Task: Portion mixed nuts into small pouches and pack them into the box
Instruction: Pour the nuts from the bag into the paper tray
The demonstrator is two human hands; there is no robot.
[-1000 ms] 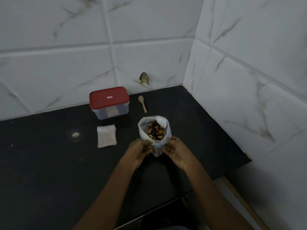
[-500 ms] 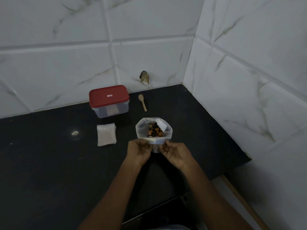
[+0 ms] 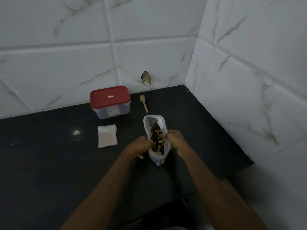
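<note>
Head view shows us our left hand [image 3: 141,146] and right hand [image 3: 177,143] each gripping one side of the nut bag [image 3: 157,159] on the counter [image 3: 49,163]; fingertips vanish behind its plastic. What fills the lidded box [image 3: 110,102] we cannot tell.

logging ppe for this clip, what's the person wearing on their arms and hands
Nothing that shows. The left hand and the right hand are bare, with no gloves. The left forearm and the right forearm are uncovered down to the frame's bottom edge: no sleeves, watch or bracelet. The light is too dim to rule out a thin ring.
</note>
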